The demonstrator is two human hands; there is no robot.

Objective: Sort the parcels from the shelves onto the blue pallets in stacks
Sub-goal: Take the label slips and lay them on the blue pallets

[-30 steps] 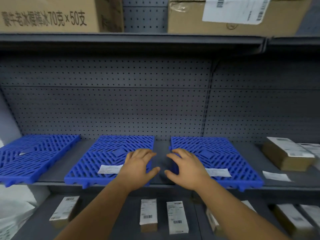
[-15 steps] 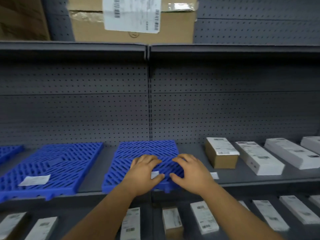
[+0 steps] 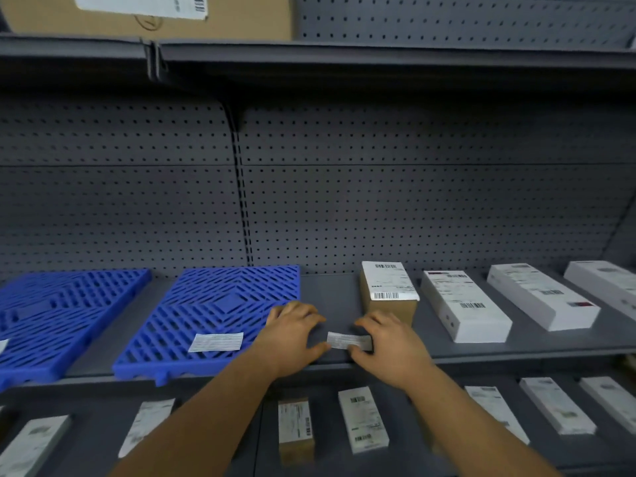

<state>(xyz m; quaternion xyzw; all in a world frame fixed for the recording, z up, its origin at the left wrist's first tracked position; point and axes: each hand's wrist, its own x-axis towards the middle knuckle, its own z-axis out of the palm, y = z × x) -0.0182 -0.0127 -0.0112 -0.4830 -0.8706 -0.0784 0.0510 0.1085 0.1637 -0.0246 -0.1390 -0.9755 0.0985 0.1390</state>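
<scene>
Two blue pallets lie on the grey middle shelf: one left of centre with a paper label on it, another at the far left. A brown parcel with a white label stands right of centre, and white parcels lie further right. My left hand and my right hand hover over the bare shelf between pallet and brown parcel, fingers spread, holding nothing. A paper slip lies on the shelf between them, partly under my right fingers.
A large cardboard box sits on the top shelf. The lower shelf holds several small labelled parcels, such as one brown and one white. A pegboard back wall closes the shelf behind.
The view and both hands have shifted right along the shelf. The hands went from the gap between two pallets, over the right pallet, to the bare shelf beside the brown parcel.
</scene>
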